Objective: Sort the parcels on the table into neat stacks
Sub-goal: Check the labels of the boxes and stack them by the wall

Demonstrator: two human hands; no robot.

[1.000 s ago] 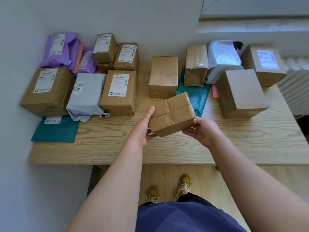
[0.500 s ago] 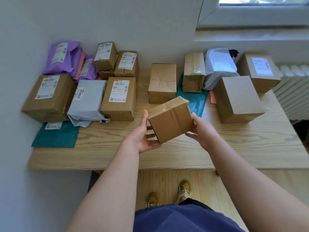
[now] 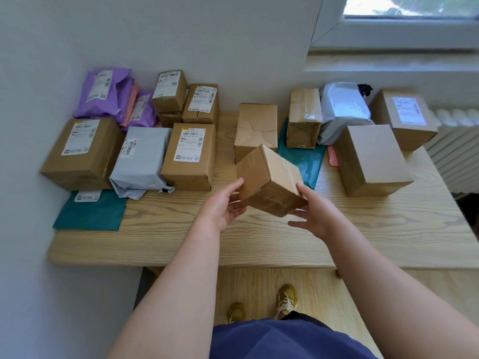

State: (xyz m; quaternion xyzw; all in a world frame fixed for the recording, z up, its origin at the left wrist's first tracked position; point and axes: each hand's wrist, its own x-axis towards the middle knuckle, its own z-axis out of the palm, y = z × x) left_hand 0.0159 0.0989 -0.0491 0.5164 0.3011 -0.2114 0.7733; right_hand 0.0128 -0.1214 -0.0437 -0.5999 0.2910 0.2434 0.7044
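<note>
Roughly midway: you hold the small brown taped cardboard box (image 3: 269,180) tilted above the pale wooden table (image 3: 363,229). Your left hand (image 3: 221,206) clamps it, thumb on its face and fingers curled beneath. Your right hand (image 3: 315,213) props it with the thumb and straight, spread fingers. Left of this box, labelled parcels (image 3: 190,156) sit grouped; right of it, unlabelled brown cartons (image 3: 368,159) apparently await sorting.

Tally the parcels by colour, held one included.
Brown boxes: 10, including the held box and one mostly hidden
Purple bags: 2
Pink bags: 2
Grey bags: 2
Teal bags: 2
Total: 18; overlapping bags may hide more.
</note>
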